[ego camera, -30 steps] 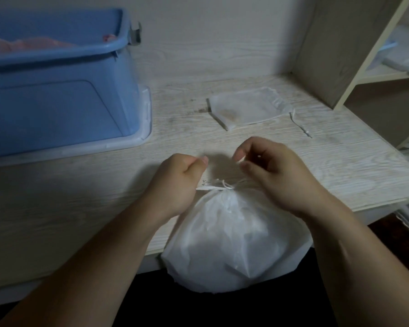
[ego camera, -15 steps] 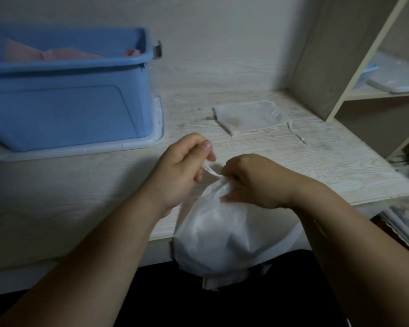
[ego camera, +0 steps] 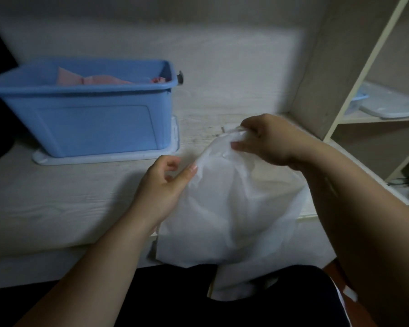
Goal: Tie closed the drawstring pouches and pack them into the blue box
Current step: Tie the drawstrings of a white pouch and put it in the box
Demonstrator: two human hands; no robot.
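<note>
Two hands work one white pouch (ego camera: 234,208), draped over the near edge of the table (ego camera: 57,197): the left hand (ego camera: 161,187), fingers half curled, thumbs its side, cord pinched or not I cannot tell; the right hand (ego camera: 267,142) clenches the gathered neck, bunching it for tying. Beyond, left, the blue box (ego camera: 92,123) holds pink cloth (ego camera: 97,79); shelves (ego camera: 368,120) stand right.

Figure: pale wood-grain desk (ego camera: 81,197).
A blue box (ego camera: 92,123) stands on a pale flat lid (ego camera: 104,157) at the desk's rear left.
</note>
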